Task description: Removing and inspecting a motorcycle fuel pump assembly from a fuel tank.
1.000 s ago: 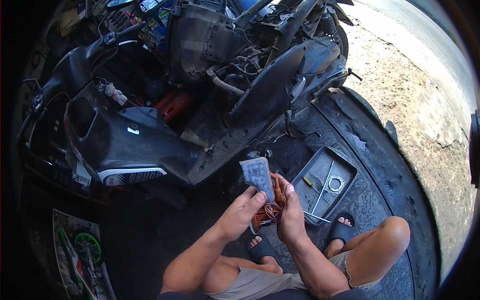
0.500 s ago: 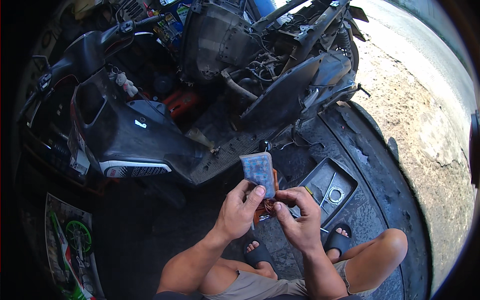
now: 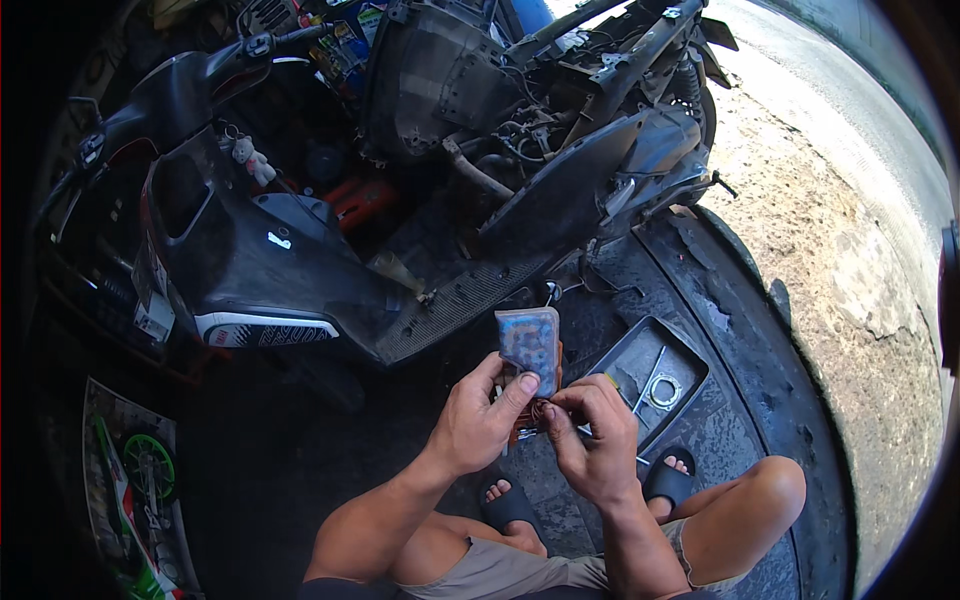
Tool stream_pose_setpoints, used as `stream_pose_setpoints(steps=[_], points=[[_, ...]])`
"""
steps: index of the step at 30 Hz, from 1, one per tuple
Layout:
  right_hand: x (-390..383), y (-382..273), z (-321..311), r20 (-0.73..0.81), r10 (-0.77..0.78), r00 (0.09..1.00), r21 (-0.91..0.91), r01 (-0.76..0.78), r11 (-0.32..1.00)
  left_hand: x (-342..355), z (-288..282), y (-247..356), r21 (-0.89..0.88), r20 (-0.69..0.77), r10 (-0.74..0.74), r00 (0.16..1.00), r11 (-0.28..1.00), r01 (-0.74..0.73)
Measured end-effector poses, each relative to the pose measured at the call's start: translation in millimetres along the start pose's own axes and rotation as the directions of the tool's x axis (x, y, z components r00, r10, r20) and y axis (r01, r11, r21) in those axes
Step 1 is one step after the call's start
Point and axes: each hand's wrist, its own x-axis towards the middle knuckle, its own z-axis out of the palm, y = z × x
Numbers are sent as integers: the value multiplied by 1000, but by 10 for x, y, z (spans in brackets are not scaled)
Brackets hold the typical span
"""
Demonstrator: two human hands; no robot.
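In front of me my left hand (image 3: 484,414) grips a flat rectangular module (image 3: 528,342) with a mottled blue face and a pale rounded rim. Its thumb presses on the lower part of that face, and the module stands nearly upright. My right hand (image 3: 597,432) is closed in a pinch on thin reddish-brown wires (image 3: 541,410) at the module's lower end. Something orange shows behind the module, mostly covered by my fingers. The exact ends of the wires are hidden between my fingertips.
Ahead stands a partly stripped scooter (image 3: 300,270) with its frame and cables exposed. A grey tray (image 3: 690,348) near my right hand holds a metal ring (image 3: 664,391) and a rod-like tool. At the lower left lies a poster (image 3: 110,470) showing a green wheel. Sunlit ground (image 3: 800,200) is at the right.
The view has shifted slightly. Both hands and the module stay together, with the module a little farther right in view. My right fingers have curled closer around the wires.
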Motion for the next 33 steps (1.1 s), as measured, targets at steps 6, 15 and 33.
stream_pose_setpoints(steps=[6, 15, 33], points=[[7, 119, 93, -81, -216, 973, -116, 206, 972, 27, -22, -89, 121, -84, -42, 996, 991, 52], [-32, 249, 149, -51, -137, 989, -15, 136, 991, 43, 53, -229, 112, -231, 95, 968, 991, -70], [-26, 286, 158, -207, -305, 930, -252, 250, 935, 131, 197, -52, 294, -269, 119, 956, 955, -36]])
